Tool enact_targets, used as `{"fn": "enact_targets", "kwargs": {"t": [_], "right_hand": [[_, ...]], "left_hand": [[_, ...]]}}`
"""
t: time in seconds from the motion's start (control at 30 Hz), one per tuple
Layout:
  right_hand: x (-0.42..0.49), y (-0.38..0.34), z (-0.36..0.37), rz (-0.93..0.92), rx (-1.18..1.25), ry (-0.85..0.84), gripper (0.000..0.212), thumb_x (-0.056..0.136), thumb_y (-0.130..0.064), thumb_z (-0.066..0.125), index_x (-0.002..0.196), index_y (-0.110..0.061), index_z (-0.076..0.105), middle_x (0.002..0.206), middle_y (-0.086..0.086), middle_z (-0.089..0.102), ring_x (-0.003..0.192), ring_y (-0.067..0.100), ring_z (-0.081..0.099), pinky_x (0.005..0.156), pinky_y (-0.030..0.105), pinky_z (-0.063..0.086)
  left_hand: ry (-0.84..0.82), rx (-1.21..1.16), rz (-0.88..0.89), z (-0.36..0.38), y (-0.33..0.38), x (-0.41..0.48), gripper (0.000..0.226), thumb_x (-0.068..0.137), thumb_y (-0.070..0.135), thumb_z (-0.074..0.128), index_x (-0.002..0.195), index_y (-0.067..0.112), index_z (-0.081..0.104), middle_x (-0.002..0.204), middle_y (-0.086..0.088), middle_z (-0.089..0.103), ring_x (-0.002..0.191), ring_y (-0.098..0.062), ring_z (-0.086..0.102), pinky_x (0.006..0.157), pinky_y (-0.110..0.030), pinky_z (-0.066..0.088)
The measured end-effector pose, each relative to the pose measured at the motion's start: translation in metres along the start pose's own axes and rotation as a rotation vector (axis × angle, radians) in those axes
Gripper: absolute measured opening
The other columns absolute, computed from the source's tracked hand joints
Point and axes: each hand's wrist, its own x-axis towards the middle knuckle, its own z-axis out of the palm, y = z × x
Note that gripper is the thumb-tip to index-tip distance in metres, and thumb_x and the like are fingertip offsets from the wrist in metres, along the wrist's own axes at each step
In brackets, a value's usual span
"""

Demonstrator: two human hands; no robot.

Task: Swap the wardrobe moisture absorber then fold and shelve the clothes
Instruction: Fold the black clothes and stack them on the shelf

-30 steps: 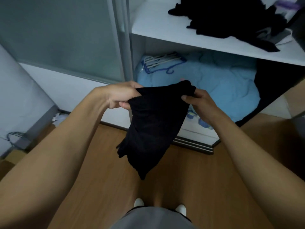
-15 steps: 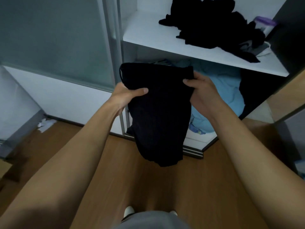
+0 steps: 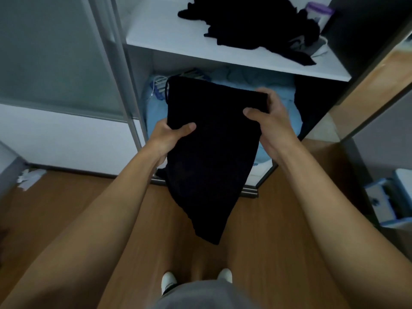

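Wooden floor [image 3: 66, 208] underfoot, open wardrobe straight ahead, and front and centre is the black garment [image 3: 209, 157], held up in the air in front of the lower compartment. It is folded into a long panel, top edge level with the hands, the rest hanging down to a narrow point above the floor. Left hand [image 3: 169, 136] grips the left edge, thumb lying across the front of the cloth and fingers tucked behind. Right hand [image 3: 269, 117] has the top right corner, thumb pressed on the front, fingers curled over the upper edge. Both arms are stretched forward, bare. Behind the garment, blue bedding [image 3: 278, 94] fills the lower compartment, with a bunch of hangers [image 3: 159, 85] lying on it at the left. Above that, the white shelf [image 3: 169, 39] carries a loose pile of dark clothes [image 3: 252, 21], and just beside the pile on the right stands a tub with a purple lid [image 3: 318, 10]. Frosted sliding door [image 3: 51, 54] off to the left, white scraps [image 3: 29, 177] on the floor at its foot. Down at the bottom, grey shorts [image 3: 200, 295] and two white shoes [image 3: 168, 281].
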Motion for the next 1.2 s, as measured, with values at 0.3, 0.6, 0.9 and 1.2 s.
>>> {"fn": "enact_targets", "kwargs": {"t": [0.3, 0.6, 0.9, 1.2], "right_hand": [[-0.023, 0.053, -0.022, 0.311, -0.06, -0.167, 0.038, 0.087, -0.035, 0.075, 0.12, -0.017, 0.068, 0.112, 0.003, 0.075, 0.109, 0.018, 0.07, 0.092, 0.024, 0.055], [-0.016, 0.021, -0.032, 0.596, 0.176, -0.034, 0.052, 0.085, -0.046, 0.074, 0.121, -0.01, 0.069, 0.107, 0.005, 0.076, 0.094, 0.02, 0.073, 0.083, 0.033, 0.059], [-0.062, 0.054, -0.024, 0.495, 0.235, 0.046, 0.036, 0.092, -0.025, 0.07, 0.12, -0.003, 0.068, 0.116, 0.016, 0.072, 0.109, 0.031, 0.069, 0.094, 0.04, 0.057], [-0.052, 0.039, -0.045, 0.776, 0.387, 0.191, 0.044, 0.09, -0.038, 0.068, 0.122, -0.007, 0.069, 0.123, 0.016, 0.069, 0.108, 0.03, 0.069, 0.082, 0.042, 0.061]], "left_hand": [[-0.081, -0.004, -0.184, -0.001, 0.017, -0.003, 0.062, 0.071, 0.067, 0.075, 0.111, 0.021, 0.071, 0.106, -0.003, 0.076, 0.099, -0.021, 0.073, 0.08, -0.031, 0.059], [-0.218, 0.075, -0.233, -0.006, -0.018, -0.024, 0.047, 0.068, 0.047, 0.086, 0.104, 0.018, 0.077, 0.111, -0.01, 0.074, 0.105, -0.025, 0.071, 0.081, -0.026, 0.057], [-0.139, -0.127, -0.386, 0.017, 0.01, -0.01, 0.039, 0.084, 0.055, 0.069, 0.097, 0.02, 0.081, 0.111, -0.005, 0.075, 0.101, -0.02, 0.072, 0.073, -0.029, 0.06], [-0.101, -0.031, -0.337, 0.02, -0.048, -0.048, 0.031, 0.087, 0.025, 0.074, 0.116, 0.016, 0.068, 0.113, -0.002, 0.074, 0.102, -0.014, 0.071, 0.087, -0.028, 0.057]]}}
